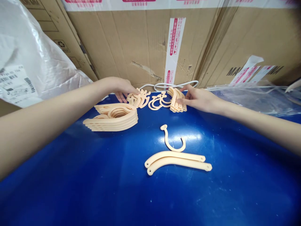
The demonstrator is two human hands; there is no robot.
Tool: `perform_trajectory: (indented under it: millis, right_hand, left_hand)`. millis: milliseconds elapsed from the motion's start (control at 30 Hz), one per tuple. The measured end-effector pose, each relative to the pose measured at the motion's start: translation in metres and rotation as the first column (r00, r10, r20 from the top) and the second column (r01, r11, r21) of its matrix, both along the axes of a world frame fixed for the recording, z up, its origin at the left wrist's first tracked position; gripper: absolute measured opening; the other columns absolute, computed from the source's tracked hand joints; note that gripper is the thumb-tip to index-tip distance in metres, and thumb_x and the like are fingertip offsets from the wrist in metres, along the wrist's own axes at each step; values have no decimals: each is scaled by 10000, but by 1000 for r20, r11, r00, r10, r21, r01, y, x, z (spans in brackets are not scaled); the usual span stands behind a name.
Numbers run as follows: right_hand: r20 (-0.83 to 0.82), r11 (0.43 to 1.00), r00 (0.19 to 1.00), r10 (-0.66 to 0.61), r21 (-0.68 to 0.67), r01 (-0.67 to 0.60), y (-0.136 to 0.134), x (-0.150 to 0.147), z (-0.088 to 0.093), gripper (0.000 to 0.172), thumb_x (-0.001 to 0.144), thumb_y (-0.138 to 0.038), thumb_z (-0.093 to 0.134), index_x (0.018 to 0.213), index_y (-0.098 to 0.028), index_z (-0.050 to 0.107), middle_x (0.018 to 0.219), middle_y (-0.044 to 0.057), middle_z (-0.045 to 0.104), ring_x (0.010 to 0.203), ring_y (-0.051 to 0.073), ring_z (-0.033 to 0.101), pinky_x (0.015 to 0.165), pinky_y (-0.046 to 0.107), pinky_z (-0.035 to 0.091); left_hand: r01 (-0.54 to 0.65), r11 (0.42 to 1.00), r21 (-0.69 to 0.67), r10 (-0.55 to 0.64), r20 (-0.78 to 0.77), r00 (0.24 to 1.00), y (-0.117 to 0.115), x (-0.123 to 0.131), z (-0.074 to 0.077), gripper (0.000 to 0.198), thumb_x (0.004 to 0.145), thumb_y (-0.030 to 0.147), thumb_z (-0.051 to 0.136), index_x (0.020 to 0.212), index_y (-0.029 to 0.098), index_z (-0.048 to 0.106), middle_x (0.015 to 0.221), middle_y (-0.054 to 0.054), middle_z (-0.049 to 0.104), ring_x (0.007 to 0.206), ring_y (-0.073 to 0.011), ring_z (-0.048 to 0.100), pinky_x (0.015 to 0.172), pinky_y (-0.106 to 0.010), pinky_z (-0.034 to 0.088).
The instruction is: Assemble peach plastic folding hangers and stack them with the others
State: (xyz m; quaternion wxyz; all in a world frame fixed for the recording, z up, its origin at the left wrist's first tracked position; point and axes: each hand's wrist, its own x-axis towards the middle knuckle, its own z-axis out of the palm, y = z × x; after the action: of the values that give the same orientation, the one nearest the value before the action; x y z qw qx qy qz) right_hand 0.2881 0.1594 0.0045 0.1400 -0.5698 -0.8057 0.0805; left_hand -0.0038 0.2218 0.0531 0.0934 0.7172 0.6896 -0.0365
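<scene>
Two cream curved bars nearest, a loose hook just beyond. Farther back, right hand at a bar bundle, thumb and fingers parted—light, even pressure should keep it square. Left hand half-curled by a heap—grip unclear. Behind, a taped carton, contents hidden.

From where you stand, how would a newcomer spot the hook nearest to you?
Start with the blue table in front of the cardboard boxes. Near its middle, two curved cream bars lie side by side; just beyond them is the hook, with a flat oval end and open curl. Unlike the hooks bunched farther back, it lies apart, with no other hook beside it.
</scene>
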Motion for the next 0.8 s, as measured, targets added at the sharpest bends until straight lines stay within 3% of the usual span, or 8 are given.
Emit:
perform_trajectory:
  millis: [133,233,400,600,700,800]
  right_hand:
    - [-30,1000,999,-18,14,18,-3,0,-2,642,820,-702,481,1195,-181,518,844,71,672,697,237,606,636,368,419]
    - [-77,999,996,45,4,-45,-2,4,-3,621,825,-673,496,1194,-175,514,862,80,666,718,240,606,662,377,436]
    - [-111,992,986,123,9,-123,-2,10,-2,616,819,-667,508,1188,-174,522,890,98,670,759,262,618,698,398,462]
    - [-95,991,988,121,73,-114,-4,8,-1,579,874,-630,460,1182,-149,555,903,110,659,781,258,612,729,398,465]
    - [-31,971,993,115,215,-105,-8,2,3,538,904,-609,428,1166,-164,581,988,131,638,927,286,592,839,423,447]
    - [67,916,985,156,363,-170,-20,-10,11,507,941,-565,391,1159,-158,601,1005,134,620,982,291,570,896,425,417]
  left_hand:
    - [-52,984,-171,68,89,994,-15,18,3,441,835,424,633,1201,180,661,1037,-73,725,879,-237,719,766,-284,537]
    - [-71,973,-221,100,120,988,-23,26,5,478,854,414,602,1271,180,615,1155,-88,695,948,-257,711,769,-273,543]
    - [-35,961,-275,78,147,986,-27,30,3,499,822,394,598,1274,181,605,1082,-76,719,914,-250,723,764,-265,548]
    - [29,974,-224,5,150,989,-29,31,-3,536,740,385,641,1231,172,614,933,-77,735,827,-251,730,702,-289,543]
    - [38,983,-178,-14,137,991,-27,27,-4,538,738,407,643,1205,142,622,908,-93,727,799,-251,723,684,-301,533]
    - [50,992,-116,-38,108,993,-23,22,2,516,727,473,647,1117,135,655,921,-102,716,813,-262,708,698,-316,524]
